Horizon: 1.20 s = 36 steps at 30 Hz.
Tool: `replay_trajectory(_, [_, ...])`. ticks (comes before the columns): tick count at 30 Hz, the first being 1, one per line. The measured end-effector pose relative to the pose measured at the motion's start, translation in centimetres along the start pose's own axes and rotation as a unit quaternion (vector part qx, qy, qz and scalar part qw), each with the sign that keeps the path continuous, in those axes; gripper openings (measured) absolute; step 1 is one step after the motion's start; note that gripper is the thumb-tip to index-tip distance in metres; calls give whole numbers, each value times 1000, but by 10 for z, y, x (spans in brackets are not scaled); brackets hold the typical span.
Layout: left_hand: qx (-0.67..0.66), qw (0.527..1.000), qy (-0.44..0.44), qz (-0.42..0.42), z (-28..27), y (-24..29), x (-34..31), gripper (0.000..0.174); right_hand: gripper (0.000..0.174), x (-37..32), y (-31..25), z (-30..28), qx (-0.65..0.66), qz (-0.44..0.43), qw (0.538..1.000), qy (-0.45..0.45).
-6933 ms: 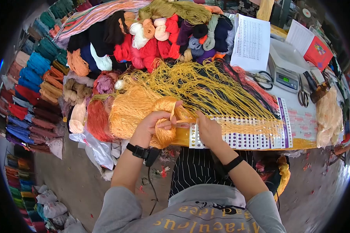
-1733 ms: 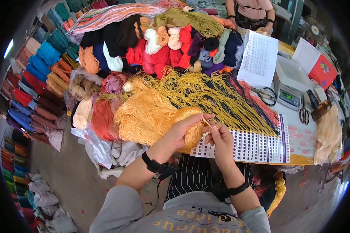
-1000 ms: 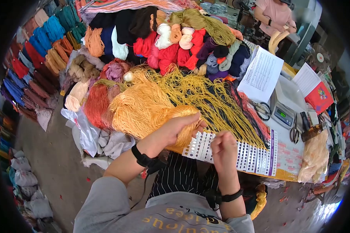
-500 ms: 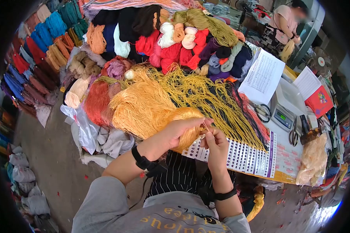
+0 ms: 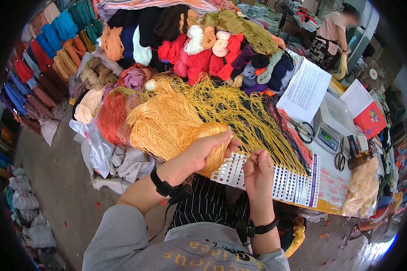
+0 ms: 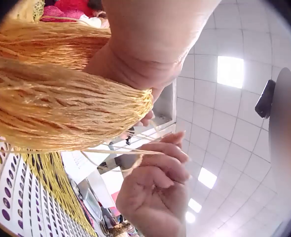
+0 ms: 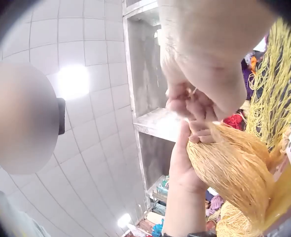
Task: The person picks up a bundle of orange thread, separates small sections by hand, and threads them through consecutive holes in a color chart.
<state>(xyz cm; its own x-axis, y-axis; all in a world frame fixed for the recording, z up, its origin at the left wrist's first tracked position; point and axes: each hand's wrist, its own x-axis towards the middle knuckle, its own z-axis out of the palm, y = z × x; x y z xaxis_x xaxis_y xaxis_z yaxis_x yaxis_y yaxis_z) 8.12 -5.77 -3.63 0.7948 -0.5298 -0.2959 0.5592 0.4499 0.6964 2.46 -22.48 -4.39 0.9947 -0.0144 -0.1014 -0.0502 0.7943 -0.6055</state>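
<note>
A thick skein of glossy golden-orange yarn [image 5: 165,122] lies along the front of the table. My left hand [image 5: 203,151] grips its gathered end, with the thumb across the top. In the left wrist view the skein's strands [image 6: 61,106] run together toward that hand. Just to the right, my right hand [image 5: 259,171] has curled fingers pinching a thin pale strand [image 6: 121,152] that stretches taut from the skein. In the right wrist view, the right fingers [image 7: 190,106] are right above the left fingertips, partly hiding the strand.
Mustard yarn strands [image 5: 257,131] fan over punched cards [image 5: 294,183] at the table's front. Behind sit piled skeins [image 5: 196,65]. To the right are printed sheets [image 5: 305,88], a scale [image 5: 328,135], scissors [image 5: 340,160] and peach yarn [image 5: 362,185]. A person [image 5: 332,34] stands at the back right.
The right hand has moved right, away from the skein end it was touching half a second ago, drawing out a strand. Golden-orange strands that lay across the cards earliest are gone from there.
</note>
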Motion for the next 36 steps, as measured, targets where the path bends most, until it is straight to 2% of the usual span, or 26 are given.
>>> replay_trajectory(3, [-27, 1000, -7, -13, 17, 2, -5, 35, 16, 5, 4, -7, -201, -48, 978, 11])
replay_trajectory(4, [-28, 1000, -7, -13, 18, -2, -5, 35, 16, 4, 8, -1, -201, -48, 978, 11])
replay_trajectory(6, [18, 997, -72, 23, 16, -9, -2, 38, 17, 0, 16, 14, -366, -93, 926, 4])
replay_trajectory(7, [-7, 997, -75, -13, 16, -11, -1, 38, 14, 2, 18, 13, -359, -94, 929, -16])
replay_trajectory(11, [-1, 997, -76, 14, 18, -10, -4, 34, 13, 1, 18, 16, -323, -84, 943, -1])
replay_trajectory(13, [-52, 997, -60, 19, 15, -10, -2, 32, 13, 0, 18, 7, -322, -102, 941, -19])
replay_trajectory(17, [-67, 997, -44, 18, 13, 1, -3, 34, 14, -2, 15, 7, -277, -90, 956, -29])
replay_trajectory(19, [-50, 997, 10, 51, 13, 3, -4, 33, 16, -6, 12, 13, -192, -41, 980, -24])
replay_trajectory(25, [-79, 994, 44, 59, 19, 9, -10, 31, 20, -9, 7, 7, -182, -15, 983, -33])
replay_trajectory(29, [-79, 996, -11, 25, 8, -1, -4, 29, 21, -9, 8, 6, -203, -17, 978, -31])
replay_trajectory(31, [-26, 999, -35, 7, 13, -2, -5, 27, 21, -10, 8, 6, -227, -17, 973, -27])
replay_trajectory(36, [-72, 997, -9, -6, 10, -3, -1, 28, 21, -10, 10, 9, -220, -55, 974, 0])
